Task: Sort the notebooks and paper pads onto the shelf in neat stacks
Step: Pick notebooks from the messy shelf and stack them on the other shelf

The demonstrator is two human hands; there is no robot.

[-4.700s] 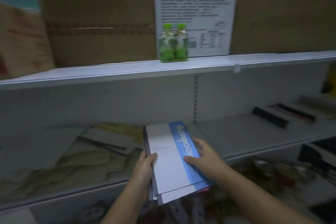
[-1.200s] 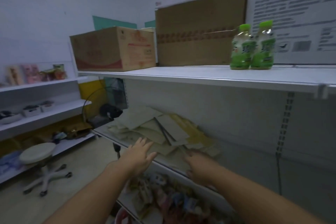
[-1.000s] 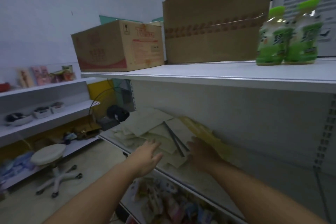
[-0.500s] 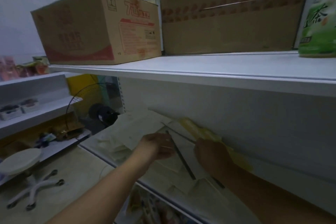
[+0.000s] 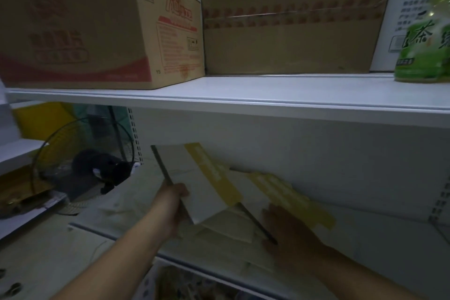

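Yellow-striped pad point(image 5: 194, 178) tilted up, left hand point(image 5: 174, 200) fingers clamped on its spine | right hand point(image 5: 287, 231) fingers flat on pile point(image 5: 229, 226) | shelf point(image 5: 377, 238)

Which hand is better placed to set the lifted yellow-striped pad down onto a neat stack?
Left, probably. The left hand grips the lifted pad by its dark spine edge, tilted above the pile. The right hand lies flat on the loose pads and holds nothing.
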